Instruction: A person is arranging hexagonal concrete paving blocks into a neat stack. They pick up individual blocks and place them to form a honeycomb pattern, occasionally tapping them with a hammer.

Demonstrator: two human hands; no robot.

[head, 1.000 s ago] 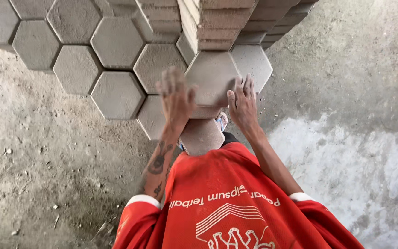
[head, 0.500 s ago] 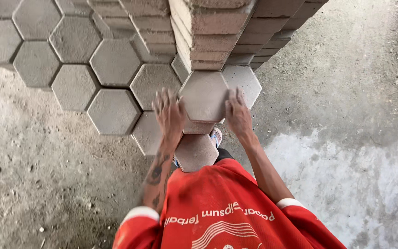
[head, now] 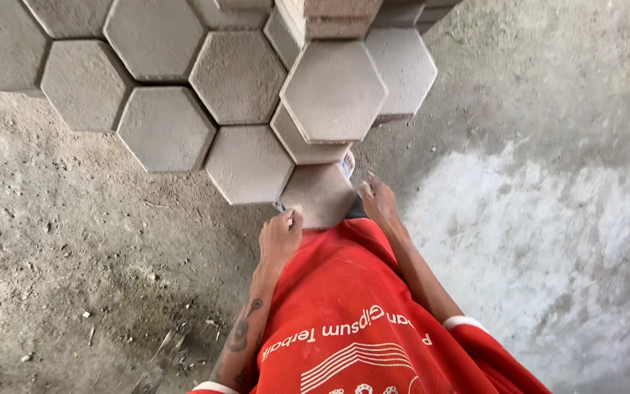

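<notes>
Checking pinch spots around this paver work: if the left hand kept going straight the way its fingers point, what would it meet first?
Probably the low grey hexagonal concrete block at its fingertips; the left hand already looks to be touching its near edge, though depth is hard to judge from above.

A grey hexagonal paver is held low in front of the body, flat face up and roughly level, gripped at its two near corners. Its surface is rough and sandy. Its far edge is tucked under a stacked paver that sits raised above the laid ones, just beside the laid paver at the row's edge.
</notes>
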